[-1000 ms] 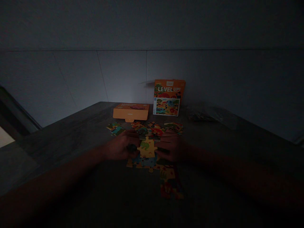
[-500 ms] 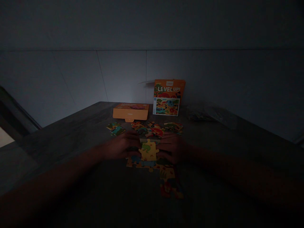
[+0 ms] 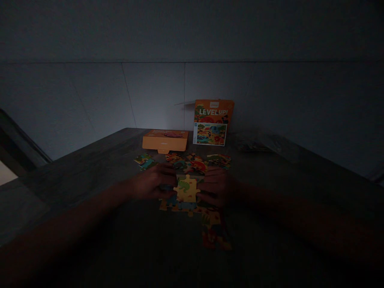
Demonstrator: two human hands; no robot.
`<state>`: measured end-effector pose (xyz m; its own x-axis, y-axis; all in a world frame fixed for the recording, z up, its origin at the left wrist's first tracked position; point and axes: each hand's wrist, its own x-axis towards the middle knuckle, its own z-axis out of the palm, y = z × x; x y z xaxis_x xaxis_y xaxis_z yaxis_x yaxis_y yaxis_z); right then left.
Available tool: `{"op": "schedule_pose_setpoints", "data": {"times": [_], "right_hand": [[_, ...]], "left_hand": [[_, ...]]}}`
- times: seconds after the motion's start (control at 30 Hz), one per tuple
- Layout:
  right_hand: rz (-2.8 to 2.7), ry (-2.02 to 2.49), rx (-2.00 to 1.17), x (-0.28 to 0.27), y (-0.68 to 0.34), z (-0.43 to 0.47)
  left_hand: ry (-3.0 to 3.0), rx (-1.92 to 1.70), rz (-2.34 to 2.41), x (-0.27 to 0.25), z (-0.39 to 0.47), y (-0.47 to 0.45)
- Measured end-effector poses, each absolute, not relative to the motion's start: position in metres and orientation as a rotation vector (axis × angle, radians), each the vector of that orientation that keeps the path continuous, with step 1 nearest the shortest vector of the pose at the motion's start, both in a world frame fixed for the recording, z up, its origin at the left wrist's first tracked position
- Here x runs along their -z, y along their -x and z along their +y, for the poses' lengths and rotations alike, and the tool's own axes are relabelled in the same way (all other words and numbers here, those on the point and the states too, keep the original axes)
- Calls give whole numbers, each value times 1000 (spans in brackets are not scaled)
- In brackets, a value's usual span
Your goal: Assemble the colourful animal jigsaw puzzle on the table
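A yellow jigsaw puzzle piece (image 3: 186, 190) with a green shape on it is held up between my two hands, above a partly joined puzzle. My left hand (image 3: 154, 181) has its fingers closed at the piece's left edge. At the right edge, the fingers of my right hand (image 3: 216, 186) pinch it. Below lies the joined puzzle section (image 3: 180, 207), blue and orange, with a strip of joined pieces (image 3: 211, 228) running toward me on the right. Both hands cover parts of the puzzle.
Several loose puzzle pieces (image 3: 198, 163) lie in a row beyond my hands. Behind them are an orange box (image 3: 165, 142) lying flat and an upright "LEVEL UP!" box (image 3: 213, 122) near the wall. A clear plastic bag (image 3: 270, 144) rests at the back right of the dim table (image 3: 99, 160).
The held puzzle piece has shifted very slightly left and tilted a little. Both hands keep nearly the same place and still hold it.
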<state>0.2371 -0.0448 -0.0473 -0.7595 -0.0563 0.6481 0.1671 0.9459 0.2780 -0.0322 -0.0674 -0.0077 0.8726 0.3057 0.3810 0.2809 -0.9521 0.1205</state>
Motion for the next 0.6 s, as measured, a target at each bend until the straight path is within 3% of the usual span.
{"op": "schedule_pose_setpoints", "data": {"times": [0.6], "right_hand": [[-2457, 64, 364, 44, -235, -50]], "left_hand": [[-2705, -448, 659, 12, -72, 39]]}}
